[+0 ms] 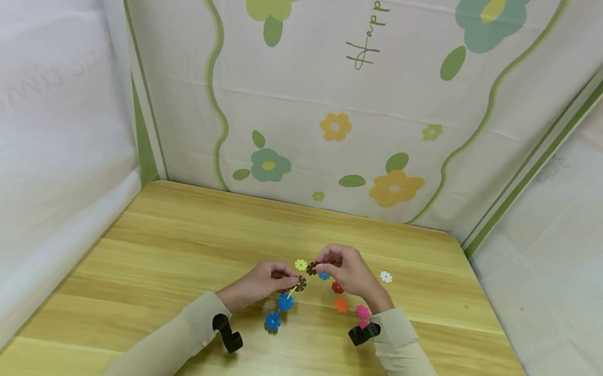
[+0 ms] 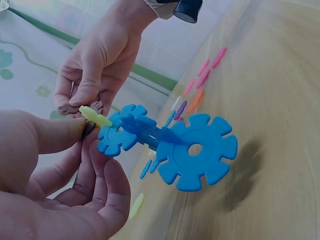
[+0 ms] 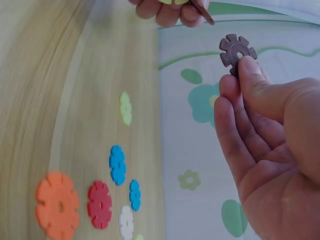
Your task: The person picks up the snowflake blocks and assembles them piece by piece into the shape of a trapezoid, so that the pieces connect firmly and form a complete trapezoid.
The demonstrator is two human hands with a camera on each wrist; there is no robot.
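Note:
My left hand pinches a brown notched plastic disc between thumb and fingers. Slotted to that disc is a yellow disc, and from it runs a chain of blue discs, tilted above the wooden table in the left wrist view. A little farther off, my right hand holds a second brown disc by its edge, thumb against fingertips. In the right wrist view the two brown discs are apart. Fingers partly cover both of them.
Loose notched discs lie on the wooden table: yellow, blue, red, orange, pink, purple and white. Behind the table hangs a flowered cloth.

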